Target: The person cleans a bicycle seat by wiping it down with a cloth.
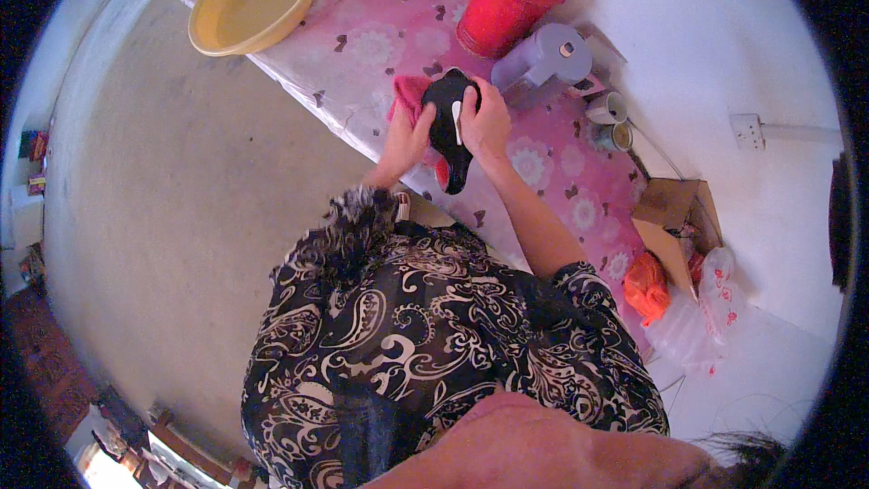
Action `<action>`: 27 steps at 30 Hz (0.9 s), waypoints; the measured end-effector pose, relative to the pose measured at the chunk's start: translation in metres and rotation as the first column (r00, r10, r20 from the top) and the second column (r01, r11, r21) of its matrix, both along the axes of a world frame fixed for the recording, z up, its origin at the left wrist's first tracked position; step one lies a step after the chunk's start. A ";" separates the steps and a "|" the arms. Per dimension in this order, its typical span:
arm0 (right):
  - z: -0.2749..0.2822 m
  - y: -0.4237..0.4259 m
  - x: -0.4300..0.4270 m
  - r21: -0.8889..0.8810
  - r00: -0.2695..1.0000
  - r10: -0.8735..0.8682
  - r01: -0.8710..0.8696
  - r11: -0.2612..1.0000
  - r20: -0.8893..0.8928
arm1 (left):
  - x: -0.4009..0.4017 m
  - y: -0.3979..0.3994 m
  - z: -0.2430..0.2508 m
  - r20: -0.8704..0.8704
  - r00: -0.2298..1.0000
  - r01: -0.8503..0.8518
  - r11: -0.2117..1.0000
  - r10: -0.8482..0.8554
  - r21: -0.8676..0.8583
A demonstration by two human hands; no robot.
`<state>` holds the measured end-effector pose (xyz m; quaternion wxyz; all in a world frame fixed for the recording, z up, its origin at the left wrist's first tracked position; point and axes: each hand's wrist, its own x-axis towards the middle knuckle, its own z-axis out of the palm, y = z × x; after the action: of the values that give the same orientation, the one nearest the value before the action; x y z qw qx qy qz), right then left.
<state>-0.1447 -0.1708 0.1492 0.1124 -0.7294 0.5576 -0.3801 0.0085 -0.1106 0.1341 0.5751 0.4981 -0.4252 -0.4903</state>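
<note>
Above the table edge, both my hands are on a dark object that looks like a black shoe, with a white strip along its side and a red patch near the lower end. My right hand grips its right side, thumb on top near the white strip. My left hand has its thumb against the left side. A bunched pink cloth shows between my left hand and the object. The left fingers are mostly hidden by the cloth and the object.
A floral pink tablecloth covers the table. Beyond my hands are a yellow basin, a red thermos flask and a lavender jug. Cups, a cardboard box and plastic bags line the wall side.
</note>
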 end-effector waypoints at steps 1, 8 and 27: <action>0.002 0.001 0.000 0.000 1.000 -0.001 0.001 1.000 0.000 | 0.006 -0.004 0.012 -0.042 0.997 0.075 0.993 -0.072 0.088; 0.003 0.002 0.002 -0.013 0.999 -0.043 0.043 0.999 -0.006 | -0.028 0.036 -0.037 0.236 0.954 -0.088 0.923 0.187 -0.374; 0.000 0.000 -0.004 -0.048 0.999 -0.038 0.038 0.998 0.011 | -0.047 0.066 -0.037 0.057 0.993 -0.095 0.979 0.107 -0.180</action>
<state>-0.1487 -0.1710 0.1490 0.0905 -0.7193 0.5614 -0.3991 -0.0380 -0.0442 0.0974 0.6269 0.4819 -0.4600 -0.4038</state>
